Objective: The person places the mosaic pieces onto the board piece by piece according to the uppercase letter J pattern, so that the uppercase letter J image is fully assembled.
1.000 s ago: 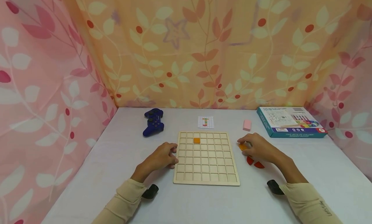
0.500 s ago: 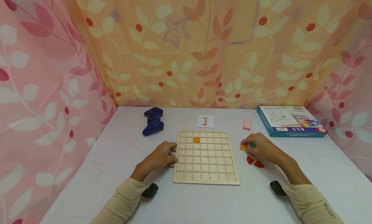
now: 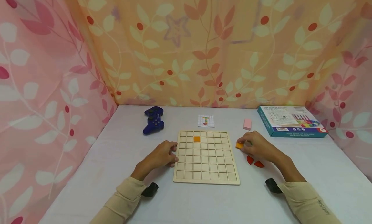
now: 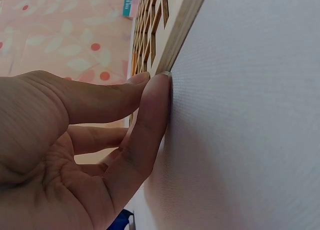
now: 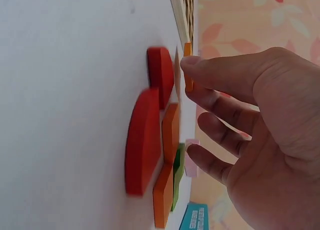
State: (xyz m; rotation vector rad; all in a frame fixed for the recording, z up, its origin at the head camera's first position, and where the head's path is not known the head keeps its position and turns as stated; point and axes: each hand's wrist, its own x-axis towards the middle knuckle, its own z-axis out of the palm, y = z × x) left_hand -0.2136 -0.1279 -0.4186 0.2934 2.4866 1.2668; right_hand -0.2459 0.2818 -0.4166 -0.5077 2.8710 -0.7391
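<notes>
My left hand (image 3: 160, 154) rests at the left edge of a wooden grid board (image 3: 209, 160), thumb and fingertips touching its side rim. One orange square tile (image 3: 197, 139) sits in a cell of the second column from the left, or near it, in the top row. My right hand (image 3: 257, 146) pinches another orange square tile (image 5: 188, 65) between thumb and fingertip, raised over the table right of the board. Below it lie two red quarter-round pieces (image 5: 143, 145), two orange tiles (image 5: 163, 195) and green tiles (image 5: 178, 175), mostly hidden under the hand in the head view.
Behind the board lies a pattern card (image 3: 205, 121) with a coloured figure on a grid. A pink block (image 3: 247, 124) and a game box (image 3: 292, 122) stand at the back right. At the back left is a blue game controller (image 3: 153, 120).
My right hand has picked up an orange tile from the pile and shifted slightly left, towards the board. My left hand stays at the board's edge.
</notes>
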